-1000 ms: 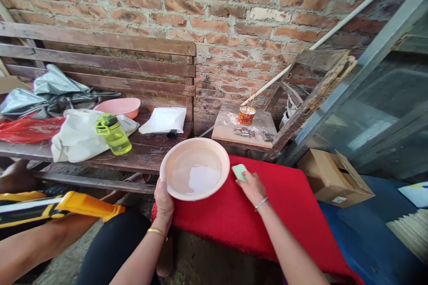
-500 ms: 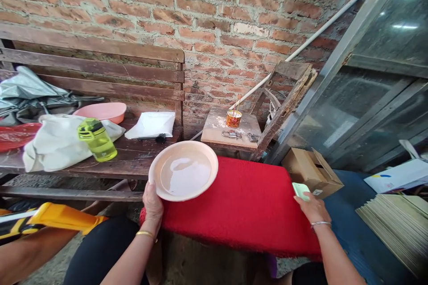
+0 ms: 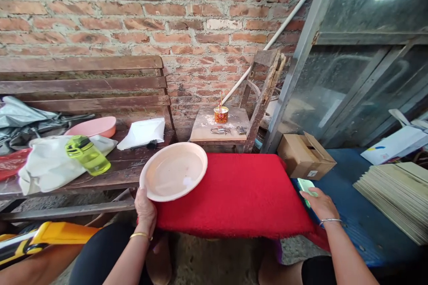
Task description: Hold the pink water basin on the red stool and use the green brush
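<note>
A pale pink plastic basin (image 3: pixel 174 171) with clear liquid in it stands at the left end of the red cloth (image 3: pixel 240 196), partly past the cloth's edge. My left hand (image 3: pixel 145 209) grips the basin's near left rim, its thumb at the edge and the other fingers mostly hidden beneath. On the right, my right hand (image 3: pixel 321 205) is closed around a pale green phone-shaped object (image 3: pixel 306 186), held at the border between the red cloth and a blue surface (image 3: pixel 347 213).
A wooden bench (image 3: pixel 130 160) on the left bears a green water bottle (image 3: pixel 88 156), a white bag (image 3: pixel 50 164) and a pink basin (image 3: pixel 93 125). Ahead, a small chair (image 3: pixel 200 131) carries a patterned tub (image 3: pixel 221 115) and padlocks. A cardboard box (image 3: pixel 301 156) and stacked boards (image 3: pixel 394 196) stand right.
The view has turned rightward. My right hand and the green object have come lower, near the blue surface. My left hand still grips the basin; its liquid's reflection has changed.
</note>
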### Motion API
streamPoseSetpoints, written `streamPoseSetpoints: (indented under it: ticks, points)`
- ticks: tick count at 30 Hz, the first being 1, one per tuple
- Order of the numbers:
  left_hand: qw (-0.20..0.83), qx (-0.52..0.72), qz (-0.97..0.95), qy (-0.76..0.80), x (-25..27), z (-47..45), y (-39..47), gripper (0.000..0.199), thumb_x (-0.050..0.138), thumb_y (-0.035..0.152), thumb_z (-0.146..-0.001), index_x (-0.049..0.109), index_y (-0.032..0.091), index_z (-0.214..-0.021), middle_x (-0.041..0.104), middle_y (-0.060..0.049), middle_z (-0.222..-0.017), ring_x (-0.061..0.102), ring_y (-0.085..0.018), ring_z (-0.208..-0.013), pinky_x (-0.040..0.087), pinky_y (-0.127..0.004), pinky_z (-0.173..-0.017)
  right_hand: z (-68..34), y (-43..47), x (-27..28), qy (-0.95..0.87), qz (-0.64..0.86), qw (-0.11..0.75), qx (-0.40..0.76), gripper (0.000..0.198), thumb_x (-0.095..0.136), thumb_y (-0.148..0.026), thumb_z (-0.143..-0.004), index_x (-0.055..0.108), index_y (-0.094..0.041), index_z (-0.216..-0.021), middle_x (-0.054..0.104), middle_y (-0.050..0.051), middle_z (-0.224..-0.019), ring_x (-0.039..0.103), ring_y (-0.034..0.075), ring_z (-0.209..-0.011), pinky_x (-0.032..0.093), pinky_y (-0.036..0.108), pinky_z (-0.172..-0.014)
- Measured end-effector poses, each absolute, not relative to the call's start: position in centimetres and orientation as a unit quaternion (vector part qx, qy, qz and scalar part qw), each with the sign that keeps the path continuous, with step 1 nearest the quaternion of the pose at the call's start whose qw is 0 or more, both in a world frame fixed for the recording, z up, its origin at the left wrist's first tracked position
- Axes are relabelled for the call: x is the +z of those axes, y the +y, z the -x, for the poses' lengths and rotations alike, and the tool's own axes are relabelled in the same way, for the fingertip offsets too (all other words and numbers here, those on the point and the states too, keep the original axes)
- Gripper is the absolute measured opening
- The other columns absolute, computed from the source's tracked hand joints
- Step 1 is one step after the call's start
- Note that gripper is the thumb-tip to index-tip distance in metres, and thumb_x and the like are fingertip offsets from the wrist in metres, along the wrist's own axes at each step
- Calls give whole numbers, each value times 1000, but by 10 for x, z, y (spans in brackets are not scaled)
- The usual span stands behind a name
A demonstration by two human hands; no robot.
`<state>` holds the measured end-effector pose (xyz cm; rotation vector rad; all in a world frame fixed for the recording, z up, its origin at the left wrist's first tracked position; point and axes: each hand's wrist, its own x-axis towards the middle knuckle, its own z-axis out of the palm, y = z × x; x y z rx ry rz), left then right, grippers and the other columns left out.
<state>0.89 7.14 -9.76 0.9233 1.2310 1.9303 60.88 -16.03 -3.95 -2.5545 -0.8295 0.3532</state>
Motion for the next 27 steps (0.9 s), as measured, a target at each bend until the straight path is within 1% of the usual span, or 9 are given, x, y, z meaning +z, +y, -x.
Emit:
streamPoseSetpoints:
  ticks: [3, 7, 10, 14, 16, 19, 23, 25, 27]
  points:
    - [329, 738, -358, 467, -90, -12, 70, 51, 56, 53, -88, 67, 15, -120, 71, -7, -114, 65, -25, -110, 47, -47, -108, -596, -163, -38, -316, 913, 229, 122, 65, 49, -67, -77, 70, -21, -118, 72, 12, -101, 68, 30, -100, 52, 38, -87]
    - [334, 735, -364, 464, -76, -20, 66, 53, 55, 54, -87, 66, 15, -121, 71, -7, -115, 65, -26, -111, 47, -47, -109, -572, -156, -36, -347, 902, 219, 134, 58, 55, -64, -78, 70, -28, -121, 67, 7, -102, 68, 24, -96, 50, 33, -90]
    - [338, 732, -367, 464, -67, -24, 62, 53, 55, 54, -86, 67, 15, -120, 72, -7, -112, 65, -26, -111, 46, -48, -109, -568, -156, -28, -333, 913, 192, 135, 50, 59, -58, -80, 71, -29, -120, 64, 8, -103, 68, 26, -95, 51, 37, -90]
    - [338, 726, -372, 469, -63, -26, 60, 52, 56, 53, -85, 67, 16, -119, 73, -6, -108, 66, -26, -109, 46, -49, -109, -573, -166, -12, -293, 935, 162, 115, 50, 53, -53, -86, 68, -26, -126, 62, 11, -105, 67, 31, -98, 51, 46, -91]
    - [338, 728, -365, 472, -63, -26, 61, 52, 56, 54, -84, 68, 16, -118, 73, -6, -106, 66, -27, -108, 46, -50, -109, -566, -166, -5, -302, 933, 162, 110, 52, 49, -55, -89, 66, -25, -128, 61, 11, -104, 67, 29, -98, 52, 43, -90]
    - [335, 735, -358, 469, -65, -25, 65, 51, 56, 54, -83, 68, 16, -115, 73, -6, -105, 66, -27, -108, 47, -49, -109, -532, -156, -1, -360, 910, 176, 110, 50, 49, -56, -92, 65, -25, -128, 61, 9, -106, 66, 24, -97, 51, 34, -87]
    - [343, 744, -321, 475, -69, -22, 67, 48, 59, 49, -82, 68, 15, -113, 73, -5, -106, 65, -27, -112, 44, -50, -112, -460, -133, -7, -467, 857, 186, 118, 39, 63, -52, -87, 68, -33, -120, 62, 3, -110, 65, 20, -94, 49, 28, -80]
    - [347, 750, -297, 478, -69, -22, 67, 47, 61, 47, -81, 68, 15, -114, 73, -5, -108, 64, -27, -115, 42, -51, -114, -435, -124, -12, -505, 835, 180, 122, 35, 71, -47, -82, 70, -36, -115, 63, 0, -109, 64, 19, -96, 48, 27, -82]
    - [347, 751, -298, 475, -67, -24, 65, 47, 61, 47, -82, 68, 15, -114, 72, -5, -109, 64, -27, -115, 42, -51, -115, -429, -121, -14, -516, 831, 168, 123, 34, 73, -43, -80, 71, -36, -114, 63, 0, -110, 64, 20, -101, 47, 28, -85]
